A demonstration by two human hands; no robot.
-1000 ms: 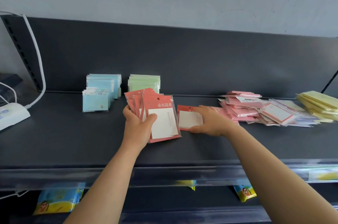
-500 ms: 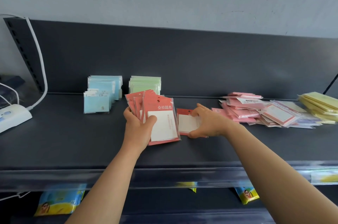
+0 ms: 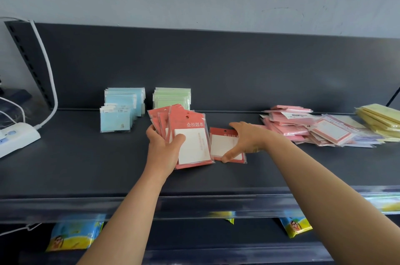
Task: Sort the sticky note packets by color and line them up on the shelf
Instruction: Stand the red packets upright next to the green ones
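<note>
My left hand [image 3: 163,149] grips a fanned bunch of red sticky note packets [image 3: 190,134], held upright over the dark shelf [image 3: 86,167]. Just to its right, one more red packet [image 3: 225,145] lies on the shelf, and my right hand [image 3: 246,139] pinches it between thumb at its lower edge and fingers at its top. Blue packets [image 3: 121,111] stand lined up at the back left, with a row of green packets [image 3: 172,98] beside them. An unsorted pile of pink packets [image 3: 292,126] and yellow packets [image 3: 381,119] lies at the right.
A white power strip [image 3: 15,137] with its cable [image 3: 47,65] sits at the shelf's left end. The shelf's back panel [image 3: 216,69] rises behind the rows. Colourful packets [image 3: 73,236] hang on the lower shelf below the front rail [image 3: 194,204].
My right hand has pulled the single red packet nearer and shifted its grip, thumb now at the lower edge. My left hand keeps holding the red bunch in place.
</note>
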